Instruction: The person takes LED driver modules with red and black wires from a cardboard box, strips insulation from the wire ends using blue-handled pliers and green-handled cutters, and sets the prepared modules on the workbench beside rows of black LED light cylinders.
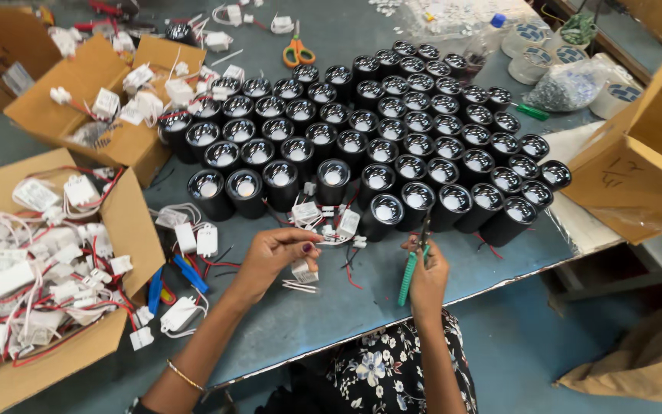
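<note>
Seen from the head camera, the person works at the near edge of a blue-grey table. The left hand has its fingers curled and pinches a small white driver module, whose thin wires trail onto the table just beneath it. The right hand is closed around a green-handled screwdriver, held upright with its dark tip pointing away from the person. The tip sits just before the front row of black cylindrical lamp housings, which stand packed together across the middle of the table and towards its far right corner. Between the two hands and that front row lies a small tangle of white connectors and red wires. More loose white modules lie near the left hand. At the left edge, an open cardboard box is heaped with the same modules, and a second box sits behind it. Orange scissors lie at the far edge and tape rolls at the far right corner. The hands are apart, so this looks like a wiring step with the module picked up but the tool not yet on it. Joining them would call for a steady module and a tip set squarely on its terminal.
</note>
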Available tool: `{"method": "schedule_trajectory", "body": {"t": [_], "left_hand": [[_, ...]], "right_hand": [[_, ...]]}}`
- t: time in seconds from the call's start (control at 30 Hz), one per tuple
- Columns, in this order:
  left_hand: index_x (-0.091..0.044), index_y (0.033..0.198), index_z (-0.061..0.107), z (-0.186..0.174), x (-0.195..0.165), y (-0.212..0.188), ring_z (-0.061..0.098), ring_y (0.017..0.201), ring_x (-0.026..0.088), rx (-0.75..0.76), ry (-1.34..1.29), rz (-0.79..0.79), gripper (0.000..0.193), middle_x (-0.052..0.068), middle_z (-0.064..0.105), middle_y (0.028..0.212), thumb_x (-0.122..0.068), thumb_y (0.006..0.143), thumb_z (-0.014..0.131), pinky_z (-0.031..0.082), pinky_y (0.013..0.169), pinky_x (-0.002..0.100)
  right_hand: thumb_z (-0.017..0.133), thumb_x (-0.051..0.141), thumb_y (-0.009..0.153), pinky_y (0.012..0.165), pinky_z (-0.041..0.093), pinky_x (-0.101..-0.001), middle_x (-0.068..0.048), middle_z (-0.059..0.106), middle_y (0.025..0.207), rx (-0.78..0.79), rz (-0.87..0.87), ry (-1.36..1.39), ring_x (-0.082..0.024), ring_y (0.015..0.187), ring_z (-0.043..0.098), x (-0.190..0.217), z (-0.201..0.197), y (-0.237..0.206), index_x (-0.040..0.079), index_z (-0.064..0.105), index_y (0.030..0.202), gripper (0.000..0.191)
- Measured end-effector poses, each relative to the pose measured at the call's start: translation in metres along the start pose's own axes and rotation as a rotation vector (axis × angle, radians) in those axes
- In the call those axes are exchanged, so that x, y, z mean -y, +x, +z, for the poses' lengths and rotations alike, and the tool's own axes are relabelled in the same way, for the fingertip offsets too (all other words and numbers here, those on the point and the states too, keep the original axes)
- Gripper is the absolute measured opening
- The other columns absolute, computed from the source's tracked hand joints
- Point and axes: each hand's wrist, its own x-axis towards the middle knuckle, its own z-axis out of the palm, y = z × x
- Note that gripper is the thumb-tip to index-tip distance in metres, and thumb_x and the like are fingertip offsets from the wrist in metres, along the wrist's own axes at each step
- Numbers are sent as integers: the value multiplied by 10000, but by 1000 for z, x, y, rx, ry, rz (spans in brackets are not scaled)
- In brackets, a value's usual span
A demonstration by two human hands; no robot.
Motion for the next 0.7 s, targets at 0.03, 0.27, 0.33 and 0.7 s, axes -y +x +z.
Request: {"method": "schedule_trajectory", "body": {"t": [0.03,0.27,0.33,0.7], "left_hand": [[58,1152,719,7,-1,3,745,804,170,-44,-6,29,247,125,756,961,-81,957,658,599,785,295],[-47,1284,677,57,-37,40,746,1029,218,-374,621,259,358,110,762,1152,-117,932,669,573,870,322],[-38,1329,640,74,-61,37,644,1190,322,-415,873,445,414,188,654,1324,-121,929,707,504,989,382],[-235,1395,574,256,-174,-127,644,1087,234,3,1515,847,312,47,640,1317,-226,1084,578,463,1038,454]], "right_hand": [[582,136,1045,745,433,-230,-62,706,1007,1,-21,-6,-76,835,566,1,-3,0,1,671,1141,188],[540,94,1038,936,489,-273,-73,703,1010,22,-75,0,-135,985,650,3,-18,-7,-7,657,1156,194],[532,92,1044,912,483,-269,-74,705,1008,20,-62,17,-126,969,642,4,-22,-9,-8,658,1155,195],[554,101,1012,900,506,-251,-58,713,1016,6,-89,37,-119,969,688,-11,-27,-11,10,642,1138,179]]}}
